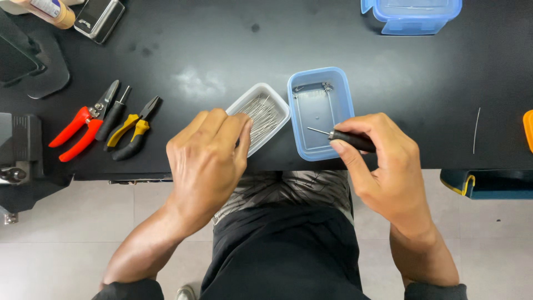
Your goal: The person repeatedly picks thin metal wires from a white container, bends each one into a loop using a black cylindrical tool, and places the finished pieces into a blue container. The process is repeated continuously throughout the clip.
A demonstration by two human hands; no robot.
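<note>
Far left of the black bench (222, 44): red-handled cutting pliers (78, 129), a slim black-handled tool (112, 118) and yellow-and-black pliers (133, 130), laid side by side, well apart from both hands.

Upper left corner: a small silver-and-black rectangular device (100, 18).

Left of centre: left hand (208, 161), back up, fingers (236, 128) curled downward at the near end of a clear rectangular plastic tray (275, 105) filled with thin straight metal pins (262, 114). Fingertips hidden behind the hand; contact with a pin, and how far closed, cannot be told.

Centre: blue translucent rectangular plastic container (321, 114), just beside the tray, near the front edge of the bench. Nearly empty; a few small metal pieces in its far corners.

Right of centre: right hand (383, 161) closed on a black-handled tool with a thin metal pin at its tip (347, 138). Handle pinched between thumb and forefinger; tip pointing left, over the near part of the blue container.

Upper right: a second blue plastic container with lid (411, 15), at the far edge.

Far right: a single thin wire (476, 130) lying on the bench.
</note>
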